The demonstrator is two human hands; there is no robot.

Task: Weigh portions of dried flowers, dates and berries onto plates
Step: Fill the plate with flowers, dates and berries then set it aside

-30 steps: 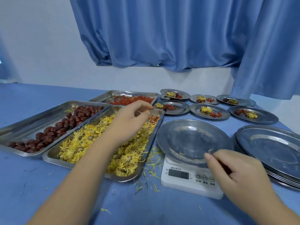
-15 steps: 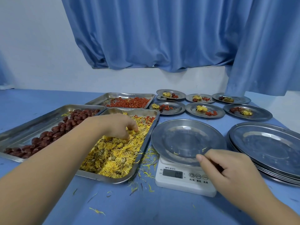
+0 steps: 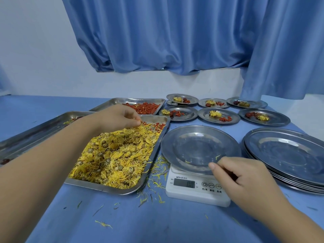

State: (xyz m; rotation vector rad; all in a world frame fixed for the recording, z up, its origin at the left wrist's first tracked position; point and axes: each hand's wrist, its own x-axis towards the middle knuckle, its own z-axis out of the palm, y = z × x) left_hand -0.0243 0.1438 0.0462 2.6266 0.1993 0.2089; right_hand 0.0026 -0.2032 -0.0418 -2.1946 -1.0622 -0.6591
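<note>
Pinches dried flowers point(image 3: 119, 155) with left hand point(image 3: 117, 119) at far end of flower tray point(image 3: 105, 187) — laid lengthwise away, leaning right, just left of scale point(image 3: 196, 193). Grips near rim of plate point(image 3: 198, 146) on scale with right hand point(image 3: 245, 179).

One camera gives the whole view, and it sits on my head. It faces forward and tilts down over the bench point(image 3: 157, 225), so the near edge is under the frame and the far edge meets the wall point(image 3: 35, 50) and the blue curtain point(image 3: 175, 32), which fill the upper part. The lens is wide. My forearms come in from the two lower corners and look large, because they are close. My left hand point(image 3: 117, 118) is further in, over the dried flowers point(image 3: 119, 155); my right hand point(image 3: 245, 179) is nearer, at the plate point(image 3: 198, 148) on the scale point(image 3: 192, 190), just right of the centre.
</note>
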